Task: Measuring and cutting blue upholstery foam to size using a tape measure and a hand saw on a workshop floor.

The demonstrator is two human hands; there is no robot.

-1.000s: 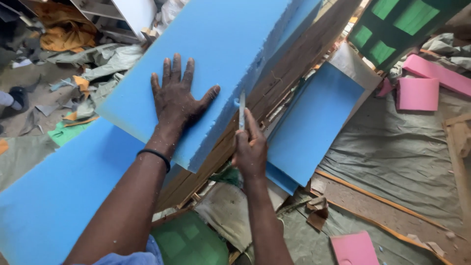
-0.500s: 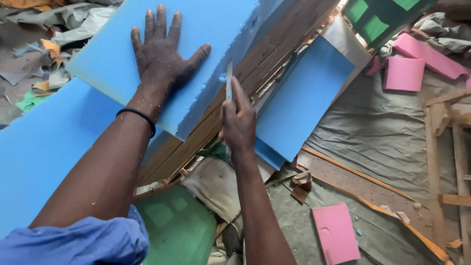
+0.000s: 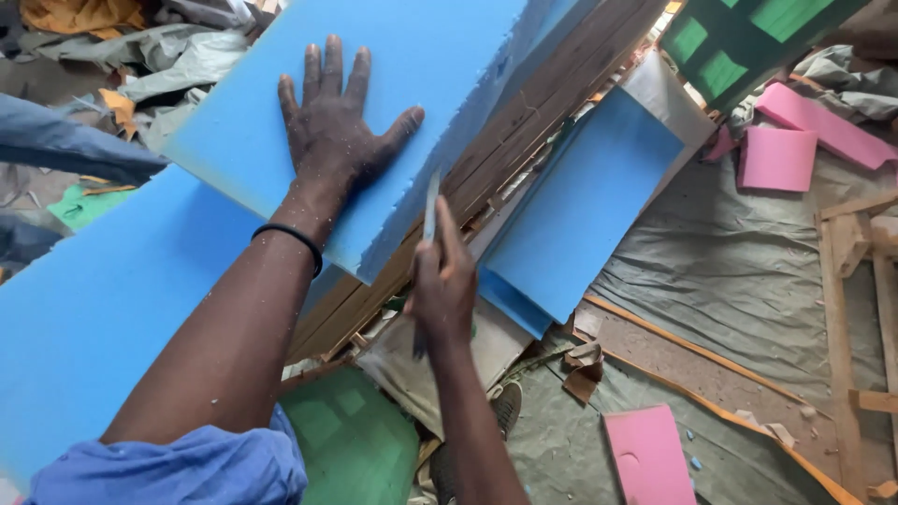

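Note:
My left hand (image 3: 335,136) lies flat, fingers spread, on a thick blue foam slab (image 3: 421,65) that rests on a wooden board (image 3: 552,103). My right hand (image 3: 441,281) grips a thin knife (image 3: 431,208) whose blade stands against the slab's ragged cut edge, just right of my left thumb. A black band circles my left wrist. A second blue foam sheet (image 3: 84,309) lies under the slab at the lower left.
Another blue foam piece (image 3: 585,201) leans to the right of the board. Pink foam offcuts (image 3: 776,154) lie at the upper right and one pink offcut (image 3: 650,454) below. Green foam (image 3: 351,430) sits by my legs. A person's sleeve (image 3: 65,145) shows at left. Grey tarpaulin (image 3: 748,271) covers the floor.
My right hand has drawn the knife down along the slab's edge toward me. The view shifted slightly, and a person's sleeve has come in at the left.

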